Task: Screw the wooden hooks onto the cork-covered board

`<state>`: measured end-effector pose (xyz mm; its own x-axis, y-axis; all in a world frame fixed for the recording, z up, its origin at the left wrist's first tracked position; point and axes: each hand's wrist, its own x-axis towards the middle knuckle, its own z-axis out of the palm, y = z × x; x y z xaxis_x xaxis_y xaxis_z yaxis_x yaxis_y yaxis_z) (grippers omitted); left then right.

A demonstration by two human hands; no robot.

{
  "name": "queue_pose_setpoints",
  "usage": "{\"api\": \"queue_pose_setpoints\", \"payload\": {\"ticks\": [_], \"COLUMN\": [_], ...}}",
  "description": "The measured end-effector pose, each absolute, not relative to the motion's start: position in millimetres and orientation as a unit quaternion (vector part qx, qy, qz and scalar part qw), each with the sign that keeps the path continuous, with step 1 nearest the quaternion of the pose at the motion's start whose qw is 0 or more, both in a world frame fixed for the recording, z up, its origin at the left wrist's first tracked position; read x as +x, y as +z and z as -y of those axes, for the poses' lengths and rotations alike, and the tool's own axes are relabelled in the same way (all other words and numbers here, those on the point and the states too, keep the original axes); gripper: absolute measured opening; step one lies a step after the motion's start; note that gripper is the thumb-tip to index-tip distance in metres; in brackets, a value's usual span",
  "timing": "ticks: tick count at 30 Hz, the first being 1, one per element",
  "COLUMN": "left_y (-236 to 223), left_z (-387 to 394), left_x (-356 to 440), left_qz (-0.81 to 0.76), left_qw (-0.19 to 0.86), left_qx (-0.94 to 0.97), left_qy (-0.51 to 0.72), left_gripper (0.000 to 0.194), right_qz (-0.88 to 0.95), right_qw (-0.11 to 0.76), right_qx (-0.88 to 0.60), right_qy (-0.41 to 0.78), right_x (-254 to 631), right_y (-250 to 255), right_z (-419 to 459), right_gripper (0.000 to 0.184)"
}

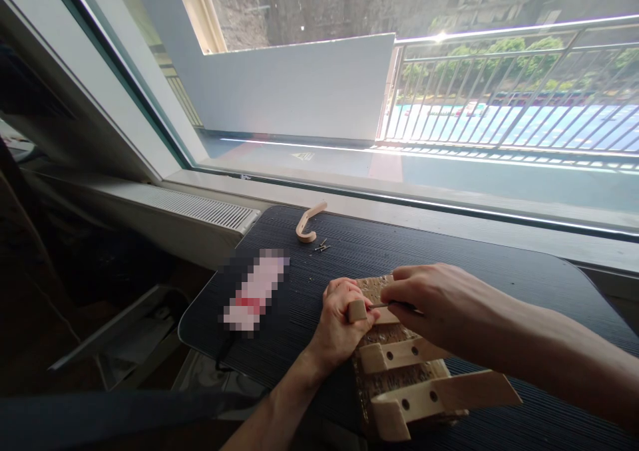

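Observation:
My left hand is closed around the curved end of a pale wooden hook, which lies across a rough brown wooden board. A thin screwdriver is gripped in my right hand. Its shaft points left toward the held hook, and its tip is hidden by my left fingers. Nearer to me, a second wooden hook and a third wooden hook lie across the same board. Each of these two shows two dark round holes.
Toward the window, a loose wooden hook lies on the black table, with several small screws beside it. A pixelated pink-and-white item is at the table's left. The window sill runs along the far edge, with a radiator grille at left.

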<state>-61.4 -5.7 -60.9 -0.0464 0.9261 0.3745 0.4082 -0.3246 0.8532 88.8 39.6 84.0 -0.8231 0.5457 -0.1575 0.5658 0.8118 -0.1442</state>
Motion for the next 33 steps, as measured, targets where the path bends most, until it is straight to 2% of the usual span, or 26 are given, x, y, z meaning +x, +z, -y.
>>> {"api": "queue_pose_setpoints", "payload": {"ticks": [5,17,25,33], "left_y": [-62,-60,-55,-50], "left_z": [6,6,10,10], "left_x": [-61,-62,-65,-63], "left_qz": [-0.519,-0.528,-0.519,-0.528], "left_qw": [0.252,0.262,0.272,0.294], "left_qx": [0.644,0.645,0.663,0.65], "left_qy": [0.502,0.486,0.466,0.461], "left_gripper": [0.009,0.007,0.021,0.014], "right_qz": [-0.947,-0.939,-0.934,-0.932], "right_qw": [0.077,0.05,0.042,0.049], "right_qx": [0.298,0.317,0.322,0.332], "right_qy": [-0.093,-0.122,-0.145,-0.137], "right_x": [86,91,100,104], "right_y": [87,81,80,79], "right_z": [-39,-46,-41,-40], "right_gripper": [0.021,0.02,0.019,0.018]}}
